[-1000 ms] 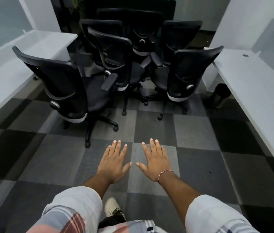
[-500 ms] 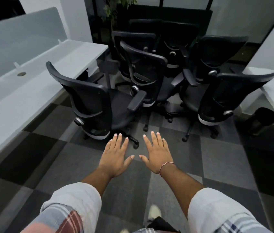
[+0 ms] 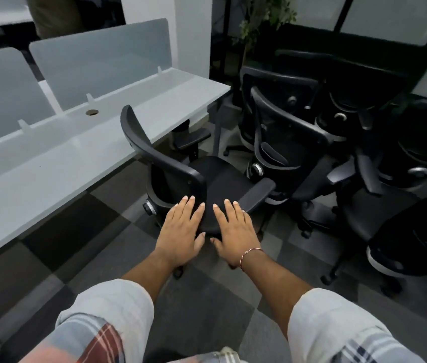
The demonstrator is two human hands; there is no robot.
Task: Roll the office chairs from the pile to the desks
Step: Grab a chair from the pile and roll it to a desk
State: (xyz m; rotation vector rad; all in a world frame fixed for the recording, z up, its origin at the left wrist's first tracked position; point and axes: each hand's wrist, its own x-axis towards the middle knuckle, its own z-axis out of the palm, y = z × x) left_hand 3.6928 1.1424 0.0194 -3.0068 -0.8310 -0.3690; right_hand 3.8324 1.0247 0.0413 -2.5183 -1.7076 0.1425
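Left hand [image 3: 181,231], right hand [image 3: 233,231]: flat, fingers straight | black chair [image 3: 222,179]: curved back, padded seat

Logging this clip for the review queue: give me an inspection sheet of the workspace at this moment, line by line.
Surface: grey checkered carpet floor; white desk on the left, with frosted dividers.
Job's things: nearest chair stands by the desk's end, apart from the pile of chairs behind and to its right.
Clutter: nothing seen.
Hands: left hand and right hand flat, fingers straight, over the nearest chair's seat edge; contact cannot be told.
Cables: nothing seen; one cable hole in the desk.
Surroundings: plant and glass partitions behind the pile.
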